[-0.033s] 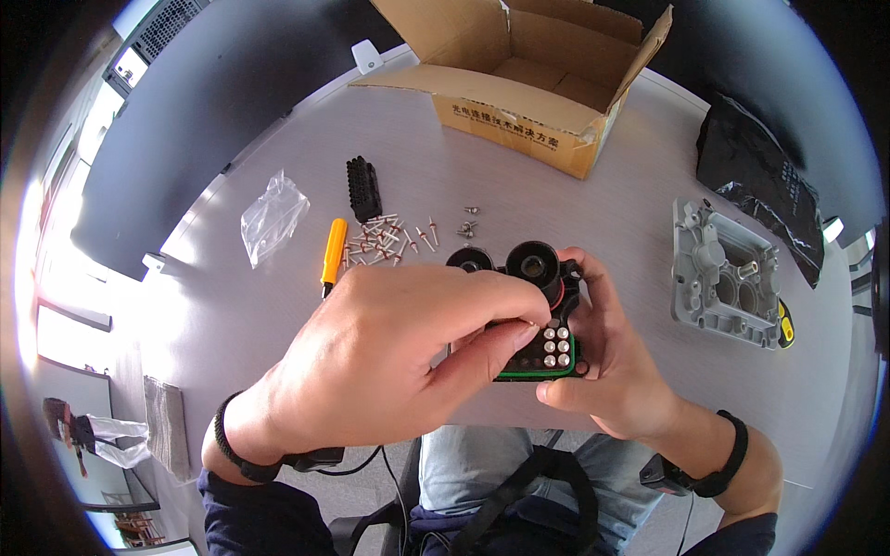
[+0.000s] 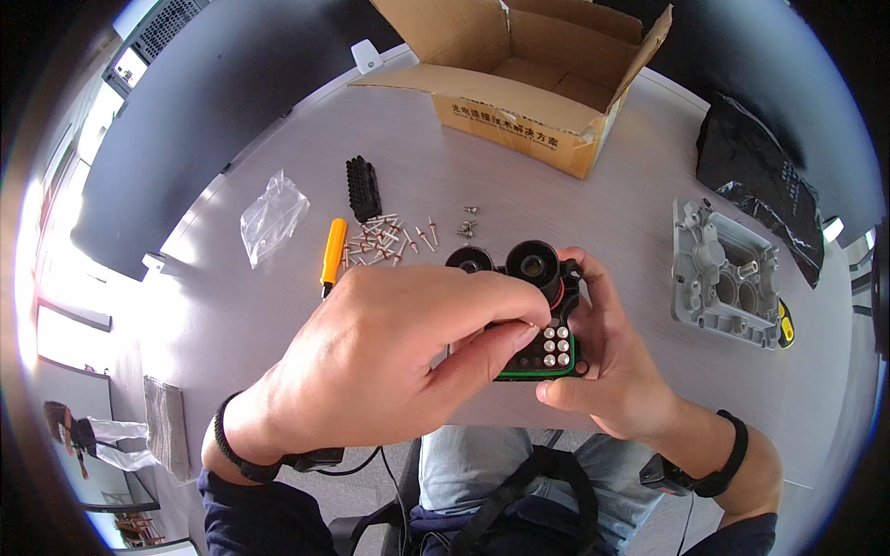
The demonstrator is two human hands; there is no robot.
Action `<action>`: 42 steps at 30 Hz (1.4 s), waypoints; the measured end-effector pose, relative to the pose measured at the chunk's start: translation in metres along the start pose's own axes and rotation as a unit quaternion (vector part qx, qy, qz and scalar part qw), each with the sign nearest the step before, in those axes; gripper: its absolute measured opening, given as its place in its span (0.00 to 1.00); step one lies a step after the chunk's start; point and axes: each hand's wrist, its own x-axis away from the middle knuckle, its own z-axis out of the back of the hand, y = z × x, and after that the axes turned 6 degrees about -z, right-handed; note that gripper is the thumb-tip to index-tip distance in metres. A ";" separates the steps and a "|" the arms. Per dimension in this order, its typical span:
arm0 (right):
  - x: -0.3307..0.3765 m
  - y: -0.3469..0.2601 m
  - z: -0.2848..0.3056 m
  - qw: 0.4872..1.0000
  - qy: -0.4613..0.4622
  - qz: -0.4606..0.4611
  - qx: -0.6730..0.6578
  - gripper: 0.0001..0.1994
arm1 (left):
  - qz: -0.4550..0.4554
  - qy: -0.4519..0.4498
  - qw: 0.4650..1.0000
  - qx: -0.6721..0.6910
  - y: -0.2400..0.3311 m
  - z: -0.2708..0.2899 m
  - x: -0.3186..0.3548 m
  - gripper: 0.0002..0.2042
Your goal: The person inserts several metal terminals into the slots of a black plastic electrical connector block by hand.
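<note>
My right hand point(image 2: 616, 366) grips a black connector point(image 2: 567, 306) by its right side, fingers behind and thumb at the lower edge. The connector has two round black sockets on top, a green seal along its lower part and several silver pins seated in its face. Over that face, my left hand point(image 2: 389, 347) is closed in a pinch, thumb and index finger pressed together beside the pins. Whatever is between these fingertips is too small and hidden to name. The left hand covers much of the connector's left side.
Beyond my left hand lie loose metal pins point(image 2: 380, 239), a yellow-handled screwdriver point(image 2: 334, 252), a black block point(image 2: 363, 188), a clear plastic bag point(image 2: 273, 220) and small screws point(image 2: 467, 228). An open cardboard box point(image 2: 519, 130) stands behind. Rightward are a grey metal housing point(image 2: 728, 278) and a black bag point(image 2: 756, 176).
</note>
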 end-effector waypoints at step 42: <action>0.001 -0.002 0.000 0.997 0.028 -0.034 -0.060 0.48 | 0.266 -0.249 0.871 -0.330 -0.066 0.036 0.000 0.07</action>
